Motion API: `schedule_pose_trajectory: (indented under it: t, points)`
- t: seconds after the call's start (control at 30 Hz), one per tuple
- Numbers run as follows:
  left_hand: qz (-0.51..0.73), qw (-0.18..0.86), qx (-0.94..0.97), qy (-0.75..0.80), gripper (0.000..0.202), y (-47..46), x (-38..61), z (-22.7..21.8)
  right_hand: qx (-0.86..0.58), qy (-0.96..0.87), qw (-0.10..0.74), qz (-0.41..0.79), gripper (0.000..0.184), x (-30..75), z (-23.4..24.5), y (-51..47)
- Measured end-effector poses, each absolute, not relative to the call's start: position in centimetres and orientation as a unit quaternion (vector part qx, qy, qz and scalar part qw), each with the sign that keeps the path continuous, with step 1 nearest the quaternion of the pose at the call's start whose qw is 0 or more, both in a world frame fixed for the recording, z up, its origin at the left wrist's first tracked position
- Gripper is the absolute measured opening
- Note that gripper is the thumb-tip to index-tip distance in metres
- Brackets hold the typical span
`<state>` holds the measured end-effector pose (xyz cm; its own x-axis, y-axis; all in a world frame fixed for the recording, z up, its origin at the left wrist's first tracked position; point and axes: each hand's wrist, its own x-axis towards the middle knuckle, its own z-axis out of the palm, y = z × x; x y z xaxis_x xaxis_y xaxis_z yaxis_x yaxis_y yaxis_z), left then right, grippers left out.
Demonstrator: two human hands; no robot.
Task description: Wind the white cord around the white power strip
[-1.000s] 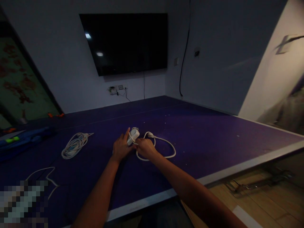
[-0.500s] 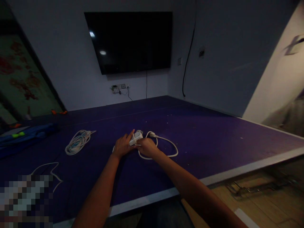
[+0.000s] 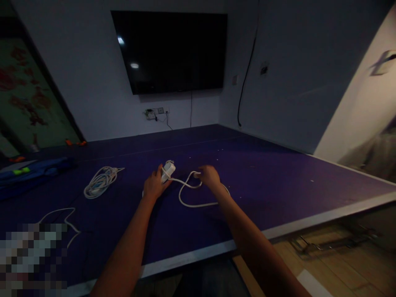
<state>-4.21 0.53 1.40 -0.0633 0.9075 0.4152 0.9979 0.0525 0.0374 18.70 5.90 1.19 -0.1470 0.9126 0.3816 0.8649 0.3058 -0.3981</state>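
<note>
A small white power adapter (image 3: 168,168) with a white cable (image 3: 188,203) lies on a dark purple surface (image 3: 262,181). My left hand (image 3: 154,185) is closed around the adapter's near end. My right hand (image 3: 209,176) has its fingers curled over the cable's plug end, to the right of the adapter. The cable loops on the surface between and in front of my hands.
A coiled white cable (image 3: 99,181) lies to the left, and another loose white cord (image 3: 62,214) nearer the left front. A blue object (image 3: 31,171) sits at the far left. A black screen (image 3: 173,49) hangs on the wall. The surface's pale edge (image 3: 309,220) borders wooden floor.
My right hand has left the adapter and moved right to the cable's plug end. My left hand stays on the adapter. The cable loop has spread out.
</note>
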Motion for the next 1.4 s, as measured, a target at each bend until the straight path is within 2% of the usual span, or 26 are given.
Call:
schedule_pose_trajectory:
  t: [0.1,0.2,0.4,0.63,0.83,1.07,1.3,1.4]
  points:
    - [-0.155,0.139,-0.674,-0.708,0.076,0.5,-4.1,1.3,-0.621,-0.758,0.193,0.049,0.034,20.2,0.3,6.9]
    - [-0.143,0.140,-0.681,-0.705,0.077,0.5,-3.9,1.2,-0.619,-0.766,0.166,0.054,0.027,20.4,-0.3,7.4]
    - [-0.110,0.134,-0.691,-0.702,0.078,0.6,-3.7,1.0,-0.593,-0.778,0.198,0.057,0.022,20.7,-1.2,8.6]
    - [-0.082,0.122,-0.706,-0.693,0.080,1.0,-3.5,0.6,-0.648,-0.674,0.348,0.075,0.019,22.6,-2.0,10.3]
    - [-0.061,0.123,-0.702,-0.699,0.079,1.2,-3.2,0.5,-0.638,-0.636,0.415,0.129,0.018,23.7,-2.4,11.7]
    - [-0.063,0.130,-0.698,-0.702,0.081,1.2,-3.3,0.3,-0.759,-0.506,0.407,0.050,0.028,25.8,-2.2,11.1]
    - [-0.068,0.128,-0.698,-0.701,0.082,0.9,-3.3,0.5,-0.798,-0.468,0.375,0.057,0.031,27.0,-2.1,10.5]
    - [-0.070,0.127,-0.698,-0.701,0.083,0.9,-3.2,0.6,-0.795,-0.481,0.371,0.015,0.031,26.0,-1.0,10.0]
